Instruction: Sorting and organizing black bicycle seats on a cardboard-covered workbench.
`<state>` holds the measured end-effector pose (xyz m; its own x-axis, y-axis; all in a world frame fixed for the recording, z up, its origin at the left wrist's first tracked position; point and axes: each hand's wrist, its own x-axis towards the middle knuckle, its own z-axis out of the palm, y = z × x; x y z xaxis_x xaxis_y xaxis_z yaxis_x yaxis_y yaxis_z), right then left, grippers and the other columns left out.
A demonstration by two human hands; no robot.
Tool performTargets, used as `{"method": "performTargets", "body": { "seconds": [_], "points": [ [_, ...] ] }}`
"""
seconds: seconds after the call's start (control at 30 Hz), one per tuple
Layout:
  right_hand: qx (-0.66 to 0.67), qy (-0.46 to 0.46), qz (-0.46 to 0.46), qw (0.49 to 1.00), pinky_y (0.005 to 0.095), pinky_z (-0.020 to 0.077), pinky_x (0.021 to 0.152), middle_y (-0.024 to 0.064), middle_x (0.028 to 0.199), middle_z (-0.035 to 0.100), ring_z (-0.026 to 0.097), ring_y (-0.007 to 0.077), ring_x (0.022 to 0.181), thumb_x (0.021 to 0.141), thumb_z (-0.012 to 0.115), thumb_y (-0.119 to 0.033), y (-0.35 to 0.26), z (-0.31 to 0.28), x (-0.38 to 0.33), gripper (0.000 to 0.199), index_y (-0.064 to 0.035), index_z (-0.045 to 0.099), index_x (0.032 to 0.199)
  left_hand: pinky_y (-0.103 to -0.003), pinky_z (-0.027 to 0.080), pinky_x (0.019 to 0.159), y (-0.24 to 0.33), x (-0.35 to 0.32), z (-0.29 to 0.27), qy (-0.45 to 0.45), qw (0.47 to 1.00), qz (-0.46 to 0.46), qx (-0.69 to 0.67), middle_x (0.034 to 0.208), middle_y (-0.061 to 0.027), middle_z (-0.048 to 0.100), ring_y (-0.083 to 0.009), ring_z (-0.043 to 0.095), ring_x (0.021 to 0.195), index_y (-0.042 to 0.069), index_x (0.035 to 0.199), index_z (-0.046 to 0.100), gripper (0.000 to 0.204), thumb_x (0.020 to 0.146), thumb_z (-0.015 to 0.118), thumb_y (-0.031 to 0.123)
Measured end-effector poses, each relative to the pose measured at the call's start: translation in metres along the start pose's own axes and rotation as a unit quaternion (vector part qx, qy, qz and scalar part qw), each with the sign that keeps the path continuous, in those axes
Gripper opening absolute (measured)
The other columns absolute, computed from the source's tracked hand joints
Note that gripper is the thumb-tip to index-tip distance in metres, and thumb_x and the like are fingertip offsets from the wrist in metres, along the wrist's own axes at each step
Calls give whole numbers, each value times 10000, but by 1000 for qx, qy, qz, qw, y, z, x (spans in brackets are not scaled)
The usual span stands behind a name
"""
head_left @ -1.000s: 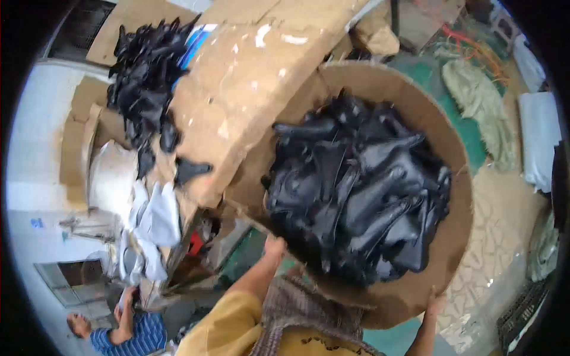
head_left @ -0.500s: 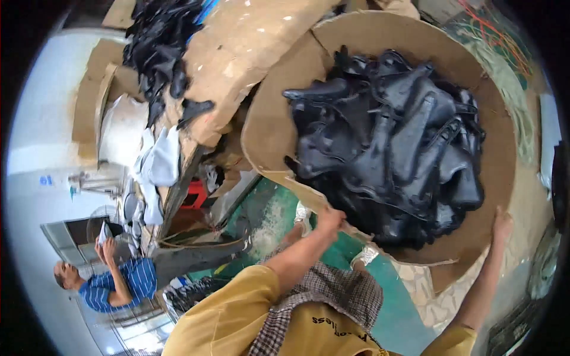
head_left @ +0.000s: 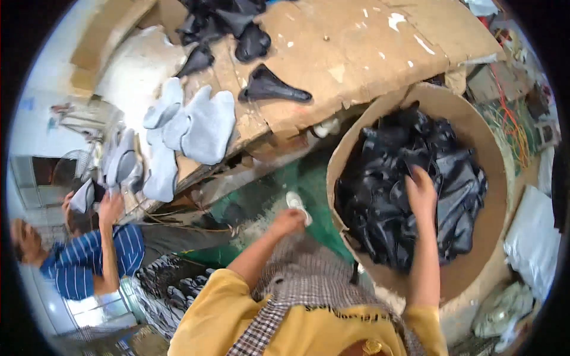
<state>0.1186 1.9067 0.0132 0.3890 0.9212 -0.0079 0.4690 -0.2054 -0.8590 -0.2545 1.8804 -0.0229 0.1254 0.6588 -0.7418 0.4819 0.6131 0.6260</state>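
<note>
A round cardboard bin on my right holds a heap of glossy black bicycle saddle covers. My right hand is down in the heap, its thumb and fingers closed on one black cover near the middle; part of its grip is hidden. Over the green floor, left of the bin, my left hand hangs loosely curled, with nothing visible in it. Ahead, a single black saddle piece lies on the cardboard-topped table, apart from both hands.
More black pieces are piled at the table's far side. Grey saddle-shaped pads lie along its left end. A co-worker in a striped shirt handles a grey pad at the left. Plastic bags lie right of the bin.
Both hands have let go of the bin's rim. My right hand has reached into the black heap, and my left has drawn back leftward. More of the table shows as the view shifted.
</note>
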Motion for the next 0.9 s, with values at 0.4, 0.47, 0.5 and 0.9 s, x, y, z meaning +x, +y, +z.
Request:
{"method": "performTargets", "body": {
  "seconds": [0.4, 0.47, 0.5, 0.9],
  "points": [
    [-342, -136, -213, 905, 424, 394, 825, 148, 977, 515, 487, 299, 948, 638, 677, -258, -186, 296, 179, 480, -60, 488, 1032, -255, 451, 747, 107, -14, -223, 51, 970, 66, -228, 1000, -80, 581, -125, 547, 855, -9, 1097, 514, 316, 787, 555, 40],
    [-291, -181, -245, 907, 403, 422, 773, 151, 875, 537, 512, 314, 881, 651, 660, -197, -178, 278, 180, 355, -29, 513, 928, -253, 450, 743, 128, -1, -237, 60, 965, 74, -246, 1001, -79, 578, -124, 547, 850, -8, 1097, 513, 312, 790, 548, 35],
    [-289, -199, -236, 906, 398, 423, 764, 162, 874, 530, 503, 333, 883, 651, 666, -199, -181, 259, 178, 377, -15, 515, 944, -251, 448, 737, 140, 5, -247, 45, 965, 80, -245, 994, -77, 576, -121, 546, 845, -6, 1094, 512, 306, 792, 543, 33],
    [-418, -399, 145, 803, 371, 470, 718, 176, 885, 620, 597, 291, 824, 636, 712, -371, -80, -42, 282, 522, 24, 582, 951, -223, 442, 630, 318, 142, -400, 237, 924, 132, -268, 945, -57, 580, -130, 575, 723, 44, 1093, 518, 316, 801, 576, 150]
  ]
}}
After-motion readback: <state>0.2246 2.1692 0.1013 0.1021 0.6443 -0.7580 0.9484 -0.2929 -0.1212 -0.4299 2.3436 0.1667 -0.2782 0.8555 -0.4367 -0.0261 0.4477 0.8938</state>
